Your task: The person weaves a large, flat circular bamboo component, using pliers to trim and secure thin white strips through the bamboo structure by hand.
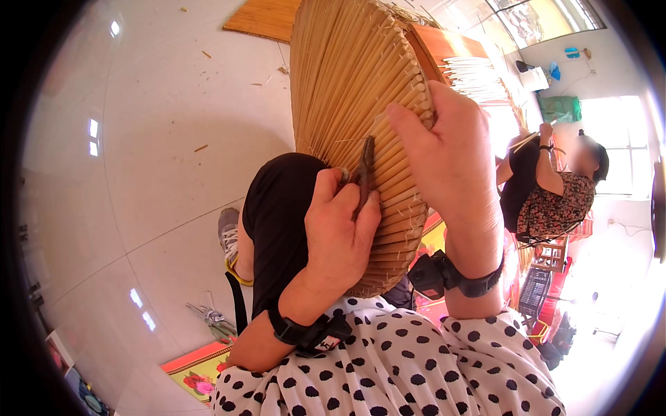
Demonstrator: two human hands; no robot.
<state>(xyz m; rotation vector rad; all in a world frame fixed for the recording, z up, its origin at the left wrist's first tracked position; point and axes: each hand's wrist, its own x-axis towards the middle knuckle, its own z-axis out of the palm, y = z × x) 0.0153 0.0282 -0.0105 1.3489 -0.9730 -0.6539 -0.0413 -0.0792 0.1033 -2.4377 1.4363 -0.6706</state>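
My left hand (340, 225) is wrapped around dark metal pliers (368, 166), fingers curled over the handles. My right hand (454, 156) grasps the rim of a straw-coloured, ribbed cone-like piece of narrow slats (354, 76), thumb on the near face; the fingers behind it are hidden. The piece stands on edge in front of my lap, its lower end close to my white shirt with black dots (416, 360).

A fine strand or needle (352, 140), I can't tell which, shows at the pliers' tip. To work this well, I'd nip it close to the slats, pull evenly without twisting, brace the rim firmly and keep my right thumb clear of the point.

Beyond my black-clad knee (281, 208) lies the pale tiled floor (180, 173); to the right, a person in a floral top (555, 204) handles thin strips.
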